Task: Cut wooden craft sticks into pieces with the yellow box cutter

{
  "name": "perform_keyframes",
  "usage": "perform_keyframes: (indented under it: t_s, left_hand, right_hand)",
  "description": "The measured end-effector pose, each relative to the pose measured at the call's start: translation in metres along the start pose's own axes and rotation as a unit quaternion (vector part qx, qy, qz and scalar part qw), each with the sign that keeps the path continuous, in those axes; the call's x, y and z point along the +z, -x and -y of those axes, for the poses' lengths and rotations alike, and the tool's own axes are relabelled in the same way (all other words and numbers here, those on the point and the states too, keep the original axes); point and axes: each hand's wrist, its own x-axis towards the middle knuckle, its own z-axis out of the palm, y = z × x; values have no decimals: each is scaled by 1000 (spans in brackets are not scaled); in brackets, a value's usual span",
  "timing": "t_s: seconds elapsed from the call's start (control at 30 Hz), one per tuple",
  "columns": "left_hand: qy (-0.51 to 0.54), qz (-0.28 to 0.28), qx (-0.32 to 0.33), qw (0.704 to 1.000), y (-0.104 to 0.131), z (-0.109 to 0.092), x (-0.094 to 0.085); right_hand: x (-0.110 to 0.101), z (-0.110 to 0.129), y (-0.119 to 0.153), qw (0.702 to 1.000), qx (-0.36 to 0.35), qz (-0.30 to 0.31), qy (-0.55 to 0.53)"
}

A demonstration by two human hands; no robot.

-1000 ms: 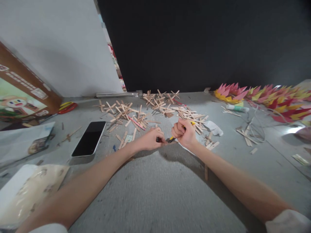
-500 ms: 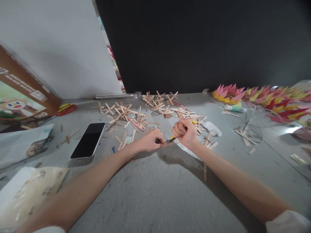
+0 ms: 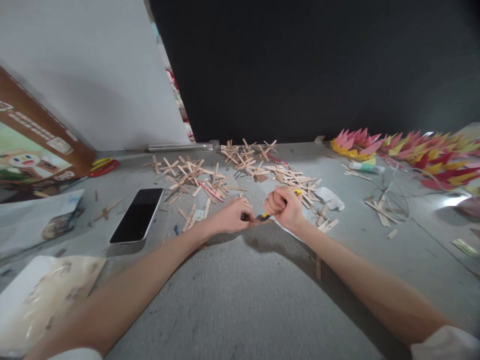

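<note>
Head view: what is each hand doing at the centre of the frame?

The left hand (image 3: 237,216) pinches a thin brown piece (image 3: 258,221), just left of the right hand (image 3: 285,207). That one is wrapped around a yellow-and-black tool (image 3: 298,192), its tip slanting down to the piece.

Is that piece done?

I'd say not: the tool's tip is at it and the fingers hold it in place. I can't tell whether it has been cut or marked, nor what the dark patch inside the left fist is.

And what lies about, finished or waiting?

Across the upper middle, plenty of wooden sticks (image 3: 189,175) lie crossed in a loose heap; whether they're joined is too small to tell. A few single sticks (image 3: 190,216) lie left of centre, near the phone (image 3: 137,216), seemingly unused. How many remain, I can't judge.
</note>
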Motion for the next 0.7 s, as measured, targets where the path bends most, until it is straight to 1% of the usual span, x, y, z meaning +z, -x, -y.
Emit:
perform_keyframes:
  t_s: [0.13,0.3,0.47,0.57,0.7]
  left_hand:
    - [2,6,-6,1000,0,0,0]
    - [-9,4,-3,1000,2,1,1]
    - [-11,4,2,1000,2,5,3]
    - [-9,-4,7,1000,3,3,3]
    - [14,-3,0,1000,4,-4,0]
  right_hand:
    - [2,-2,3,1000,-5,-1,5]
    - [3,2,0,1000,4,-1,7]
    - [2,5,-2,1000,-1,-19,2]
    - [2,16,-4,999,-10,-35,-6]
    - [5,39,-8,999,-37,-40,3]
